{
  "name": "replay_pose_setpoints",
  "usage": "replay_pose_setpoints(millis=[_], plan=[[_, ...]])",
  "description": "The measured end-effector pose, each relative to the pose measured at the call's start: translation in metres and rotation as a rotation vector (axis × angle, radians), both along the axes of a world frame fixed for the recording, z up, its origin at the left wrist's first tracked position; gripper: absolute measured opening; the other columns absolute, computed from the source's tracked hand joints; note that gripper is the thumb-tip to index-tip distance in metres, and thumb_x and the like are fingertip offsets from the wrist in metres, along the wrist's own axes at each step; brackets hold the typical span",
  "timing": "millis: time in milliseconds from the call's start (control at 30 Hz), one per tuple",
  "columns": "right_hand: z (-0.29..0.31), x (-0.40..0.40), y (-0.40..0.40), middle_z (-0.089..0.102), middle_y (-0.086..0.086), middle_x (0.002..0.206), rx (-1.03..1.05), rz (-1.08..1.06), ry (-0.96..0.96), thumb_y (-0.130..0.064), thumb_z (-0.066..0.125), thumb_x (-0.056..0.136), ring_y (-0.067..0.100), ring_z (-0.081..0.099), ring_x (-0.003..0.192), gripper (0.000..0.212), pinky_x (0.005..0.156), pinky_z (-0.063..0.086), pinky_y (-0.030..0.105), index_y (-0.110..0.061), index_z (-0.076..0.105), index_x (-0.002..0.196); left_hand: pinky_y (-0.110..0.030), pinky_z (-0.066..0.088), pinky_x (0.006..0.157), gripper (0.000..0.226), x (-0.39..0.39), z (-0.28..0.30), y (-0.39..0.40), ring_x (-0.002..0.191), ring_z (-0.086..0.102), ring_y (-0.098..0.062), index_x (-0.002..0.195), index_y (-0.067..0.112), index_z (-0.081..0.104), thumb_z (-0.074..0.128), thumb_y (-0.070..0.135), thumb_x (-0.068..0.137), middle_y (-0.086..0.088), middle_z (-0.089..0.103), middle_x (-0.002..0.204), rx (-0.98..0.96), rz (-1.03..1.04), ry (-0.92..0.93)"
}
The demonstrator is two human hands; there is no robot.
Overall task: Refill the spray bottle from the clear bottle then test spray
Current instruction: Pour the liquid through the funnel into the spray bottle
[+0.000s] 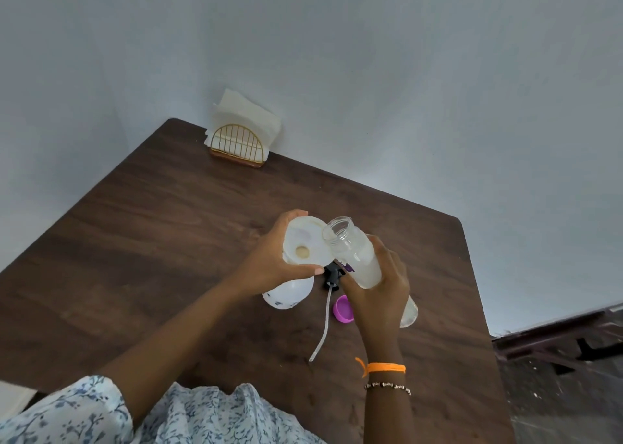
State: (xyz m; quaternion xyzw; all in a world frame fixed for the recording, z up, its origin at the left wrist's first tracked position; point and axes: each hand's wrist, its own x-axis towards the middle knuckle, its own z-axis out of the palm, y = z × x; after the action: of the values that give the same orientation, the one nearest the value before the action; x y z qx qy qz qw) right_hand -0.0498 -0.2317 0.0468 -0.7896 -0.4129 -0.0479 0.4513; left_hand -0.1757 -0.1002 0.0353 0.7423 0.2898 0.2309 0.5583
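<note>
My left hand (269, 261) grips a white funnel (305, 241) that sits on top of the white spray bottle (288, 292), which stands on the brown table (151, 241). My right hand (381, 288) holds the clear bottle (354, 254), uncapped and tilted, its mouth at the funnel's right rim. Cloudy liquid fills its lower part. The black spray head (332, 273) with its long dip tube (323, 325) lies on the table between my hands. A purple cap (343, 309) lies beside the tube.
A gold wire napkin holder (241, 140) with white napkins stands at the table's far edge against the wall. The table's right edge drops off to a dark floor (556, 376) with furniture.
</note>
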Motion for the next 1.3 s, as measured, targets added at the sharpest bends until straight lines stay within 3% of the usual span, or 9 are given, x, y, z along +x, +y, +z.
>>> replay_pose_setpoints(millis=[100,267,400,700,967,1167,1300], plan=[[-0.0004,-0.0023,0.0017,0.062,-0.009,0.109,-0.012,-0.028,-0.025,-0.015,0.08,0.06,0.01,0.051,0.099,0.062,0.087,0.047,0.038,-0.023,0.058,0.117,-0.018,0.042,0.091,0.087,-0.0011,-0.0001,-0.0001,0.116,0.045,0.001,0.131,0.038,0.03,0.078,0.041,0.059,0.024,0.042,0.125,0.002,0.0,-0.009],[0.0029,-0.0067,0.0041,0.063,-0.005,0.109,0.004,-0.015,-0.002,-0.015,0.08,0.06,0.011,0.05,0.098,0.061,0.084,0.044,0.029,-0.02,0.059,0.116,-0.021,0.042,0.092,0.087,-0.0018,-0.0015,-0.0002,0.116,0.046,-0.002,0.132,0.035,0.03,0.079,0.04,0.06,0.018,0.044,0.127,0.017,0.004,-0.008],[0.0033,-0.0075,0.0064,0.057,-0.014,0.105,-0.004,-0.037,-0.041,-0.014,0.081,0.058,0.009,0.048,0.095,0.062,0.083,0.044,0.03,-0.022,0.06,0.116,-0.026,0.043,0.095,0.087,-0.0003,-0.0027,-0.0003,0.117,0.046,-0.008,0.132,0.036,0.029,0.08,0.039,0.062,0.016,0.043,0.129,0.04,0.0,0.01],[0.0003,-0.0066,0.0072,0.064,-0.004,0.109,-0.03,-0.063,-0.085,-0.017,0.083,0.06,0.011,0.05,0.096,0.059,0.085,0.039,0.028,-0.022,0.06,0.114,-0.029,0.043,0.098,0.087,-0.001,-0.001,-0.0005,0.118,0.044,-0.009,0.135,0.035,0.026,0.08,0.035,0.067,0.015,0.041,0.13,0.052,-0.018,0.026],[0.0013,-0.0084,0.0066,0.066,0.003,0.107,-0.033,-0.097,-0.121,-0.013,0.085,0.056,0.01,0.045,0.096,0.062,0.083,0.037,0.032,-0.017,0.061,0.114,-0.009,0.036,0.086,0.086,-0.0006,-0.002,-0.0004,0.111,0.044,0.001,0.135,0.033,0.026,0.081,0.031,0.069,0.021,0.04,0.125,0.065,-0.007,0.022],[0.003,-0.0089,0.0062,0.065,0.002,0.106,-0.046,-0.094,-0.138,-0.01,0.083,0.055,0.018,0.052,0.094,0.063,0.082,0.037,0.032,-0.018,0.062,0.113,-0.025,0.044,0.093,0.086,-0.0014,-0.0041,0.0003,0.113,0.047,-0.003,0.133,0.039,0.027,0.081,0.038,0.066,0.021,0.045,0.124,0.061,0.005,0.025],[0.004,-0.0095,0.0064,0.065,0.003,0.105,-0.052,-0.108,-0.155,-0.01,0.083,0.055,0.023,0.055,0.095,0.063,0.082,0.038,0.034,-0.017,0.062,0.113,-0.029,0.045,0.095,0.087,-0.0014,-0.0056,0.0007,0.114,0.047,-0.005,0.134,0.04,0.026,0.08,0.04,0.065,0.019,0.044,0.126,0.067,0.0,0.036]])
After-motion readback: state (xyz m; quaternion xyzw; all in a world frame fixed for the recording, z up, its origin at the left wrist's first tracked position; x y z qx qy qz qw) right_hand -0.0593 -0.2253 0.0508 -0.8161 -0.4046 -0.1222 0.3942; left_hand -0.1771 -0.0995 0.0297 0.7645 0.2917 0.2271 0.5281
